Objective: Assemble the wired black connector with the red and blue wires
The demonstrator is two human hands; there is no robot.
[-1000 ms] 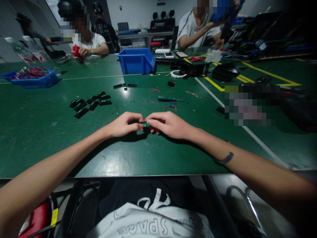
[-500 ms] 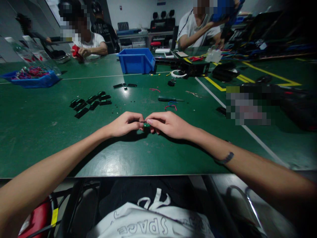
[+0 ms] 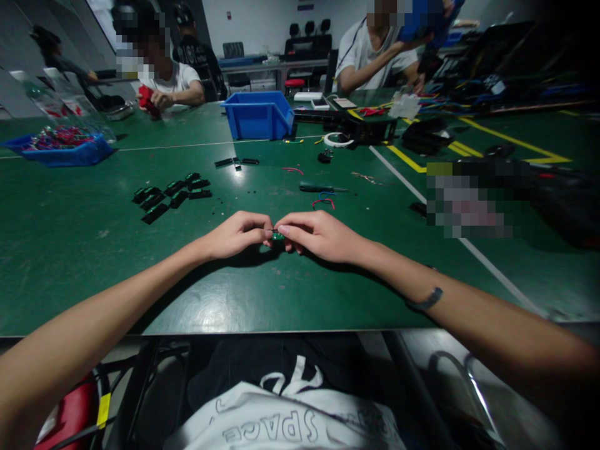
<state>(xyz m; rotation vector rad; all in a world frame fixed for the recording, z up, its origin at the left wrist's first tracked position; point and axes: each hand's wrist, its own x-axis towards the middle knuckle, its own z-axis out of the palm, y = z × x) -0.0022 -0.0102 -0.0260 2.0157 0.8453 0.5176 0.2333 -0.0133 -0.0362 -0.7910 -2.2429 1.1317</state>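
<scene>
Fingertip to fingertip, my left hand [image 3: 241, 234] and my right hand [image 3: 321, 234] meet low over the green table. Both are closed in a pinch on a small green circuit board [image 3: 278, 237], most of it covered by fingers. A thin dark edge shows above the board, too small to name. To the left lies a cluster of black pieces with green boards [image 3: 175, 194]. Beyond my right hand are a screwdriver [image 3: 316, 187] and short red and blue wires [image 3: 324, 201].
A blue bin [image 3: 259, 115] stands at the back middle. At the left, a blue tray [image 3: 89, 152] holds wires beside clear bottles [image 3: 77, 100]. A white ring of tape or cable [image 3: 338, 140] and black parts lie to the right. Co-workers sit across the table.
My hands and the small board hold almost the same place. Across the table, a co-worker's hands with a red object have shifted slightly.
</scene>
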